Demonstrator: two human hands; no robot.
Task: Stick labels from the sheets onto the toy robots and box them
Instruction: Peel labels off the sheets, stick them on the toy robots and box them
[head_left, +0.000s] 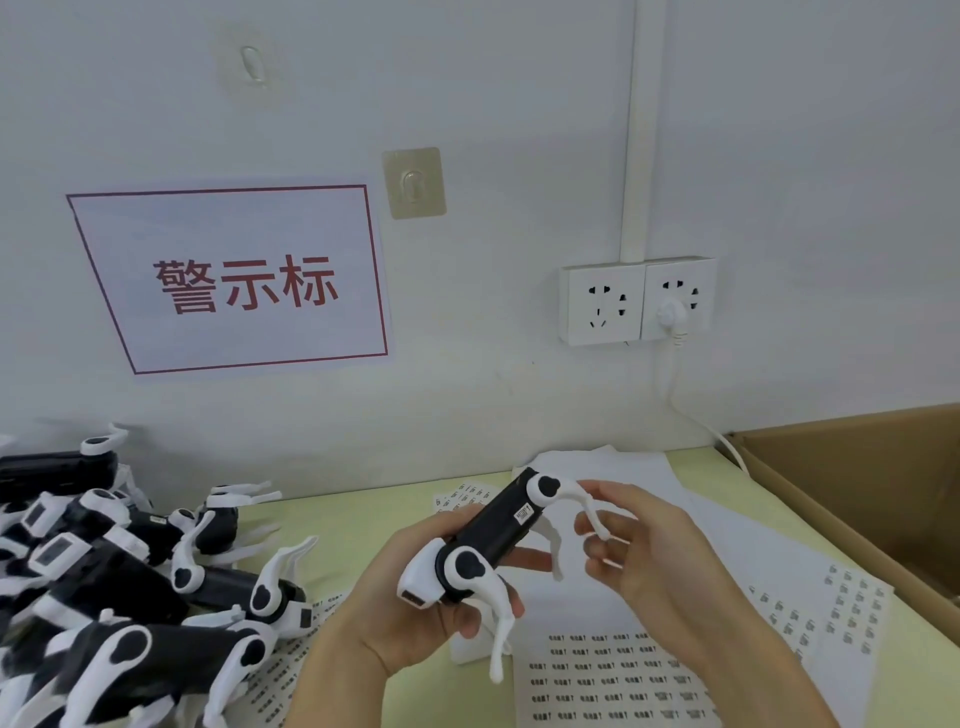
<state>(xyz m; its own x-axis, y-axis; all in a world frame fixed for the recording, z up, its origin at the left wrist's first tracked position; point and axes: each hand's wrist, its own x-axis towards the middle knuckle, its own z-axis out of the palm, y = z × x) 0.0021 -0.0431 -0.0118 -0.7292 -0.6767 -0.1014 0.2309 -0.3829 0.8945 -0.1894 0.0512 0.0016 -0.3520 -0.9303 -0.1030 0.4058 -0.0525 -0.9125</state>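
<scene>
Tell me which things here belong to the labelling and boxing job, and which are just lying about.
Part of the job:
held toy robot, in the left hand, right hand at its leg
small label on its body
label sheets
pile of toy robots
cardboard box

Just there:
wall sign
wall sockets with plug
adhesive hooks

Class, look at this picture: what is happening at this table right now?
A person is holding a black-and-white toy robot dog above the table. The left hand grips its body from below, and a small label is already on it. The right hand is at one white leg. Label sheets lie underneath, a pile of toy robots waits on the left, and an open cardboard box stands on the right.
</scene>
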